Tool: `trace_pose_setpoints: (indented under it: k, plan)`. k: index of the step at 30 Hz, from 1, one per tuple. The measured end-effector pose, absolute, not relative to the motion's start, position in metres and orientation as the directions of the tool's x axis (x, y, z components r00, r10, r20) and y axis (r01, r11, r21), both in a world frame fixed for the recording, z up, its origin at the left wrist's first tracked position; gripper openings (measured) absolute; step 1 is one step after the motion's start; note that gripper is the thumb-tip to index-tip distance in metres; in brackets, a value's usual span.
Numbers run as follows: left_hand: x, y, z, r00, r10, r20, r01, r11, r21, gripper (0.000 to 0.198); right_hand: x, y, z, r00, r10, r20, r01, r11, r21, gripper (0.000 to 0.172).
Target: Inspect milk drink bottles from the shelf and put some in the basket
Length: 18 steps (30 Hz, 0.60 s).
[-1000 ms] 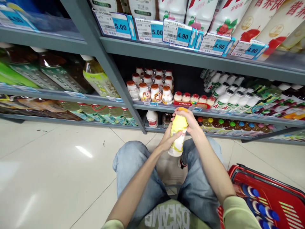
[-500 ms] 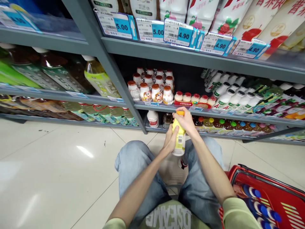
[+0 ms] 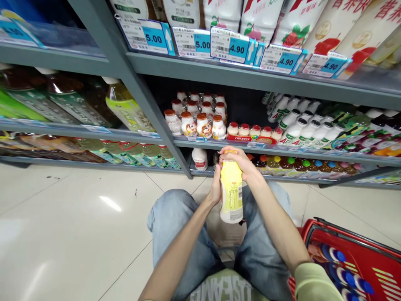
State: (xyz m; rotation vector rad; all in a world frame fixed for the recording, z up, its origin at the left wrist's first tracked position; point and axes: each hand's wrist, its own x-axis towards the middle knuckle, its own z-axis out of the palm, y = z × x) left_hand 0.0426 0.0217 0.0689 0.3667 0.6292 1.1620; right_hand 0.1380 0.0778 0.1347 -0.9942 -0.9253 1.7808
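A yellow-and-white drink bottle point(image 3: 231, 194) is held upright between my two hands, above my knees and in front of the lowest shelf. My left hand point(image 3: 216, 184) grips its left side near the shoulder. Over the top, my right hand point(image 3: 236, 159) wraps the neck, so most of the orange-yellow cap is hidden. The bottle's printed label with small text and part of a barcode faces me. Just behind it on the bottom shelf stands a white bottle with a red label point(image 3: 199, 159).
A red shopping basket point(image 3: 369, 255) with several blue-capped bottles point(image 3: 347, 276) stands at my right. Ahead, a grey shelf point(image 3: 250, 71) carries small red-capped bottles point(image 3: 203, 125), a red multipack point(image 3: 253, 134) and black-capped white bottles point(image 3: 300, 129). Pale tiled floor point(image 3: 78, 234) lies to the left.
The bottle has turned so its text panel faces me more squarely, and it looks larger and lower. My right hand has closed further over the cap. The view has shifted slightly.
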Motion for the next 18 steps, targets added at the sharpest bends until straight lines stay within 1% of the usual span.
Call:
trace_pose_setpoints:
  k: [3,6,8,9,11,12,13,14,15,16,17,18]
  plan:
    - [0.042,0.020,0.070,0.267,0.919,-0.289,-0.702,0.391,0.595,0.069,0.138,0.079,0.131,-0.276,0.924,-0.264,-0.325,-0.348,-0.879,0.028]
    - [0.045,0.023,0.067,0.296,0.892,-0.341,-0.644,0.450,0.618,0.075,0.137,0.079,0.128,-0.213,0.934,-0.285,-0.308,-0.341,-0.888,0.031]
    - [0.044,0.027,0.065,0.280,0.888,-0.364,-0.557,0.459,0.692,0.079,0.137,0.080,0.128,-0.137,0.944,-0.299,-0.301,-0.327,-0.896,0.036]
    - [0.041,0.029,0.065,0.246,0.906,-0.345,-0.491,0.423,0.762,0.078,0.137,0.081,0.129,-0.087,0.951,-0.296,-0.306,-0.308,-0.901,0.038]
    - [0.032,0.032,0.068,0.169,0.962,-0.215,-0.269,0.255,0.929,0.071,0.139,0.084,0.130,0.044,0.965,-0.257,-0.333,-0.229,-0.915,0.042]
    - [0.027,0.032,0.070,0.164,0.978,-0.131,-0.103,0.149,0.984,0.065,0.141,0.087,0.131,0.120,0.967,-0.224,-0.356,-0.169,-0.919,0.042]
    - [0.021,0.032,0.073,0.188,0.980,-0.065,0.080,0.050,0.996,0.060,0.144,0.090,0.132,0.197,0.962,-0.192,-0.380,-0.105,-0.919,0.042]
    - [0.015,0.031,0.076,0.221,0.975,-0.036,0.237,-0.018,0.971,0.055,0.148,0.093,0.133,0.267,0.949,-0.169,-0.405,-0.049,-0.913,0.042]
    - [0.010,0.029,0.079,0.258,0.966,-0.024,0.354,-0.071,0.933,0.050,0.152,0.096,0.134,0.325,0.932,-0.159,-0.430,-0.004,-0.903,0.041]
    - [0.007,0.027,0.081,0.277,0.961,-0.012,0.442,-0.117,0.889,0.045,0.157,0.098,0.136,0.370,0.916,-0.156,-0.454,0.032,-0.890,0.041]
    - [0.005,0.026,0.081,0.281,0.960,0.014,0.496,-0.157,0.854,0.044,0.161,0.100,0.137,0.406,0.900,-0.158,-0.475,0.060,-0.878,0.041]
    - [0.005,0.024,0.081,0.273,0.960,0.061,0.522,-0.201,0.829,0.050,0.166,0.102,0.138,0.438,0.884,-0.164,-0.492,0.084,-0.867,0.041]
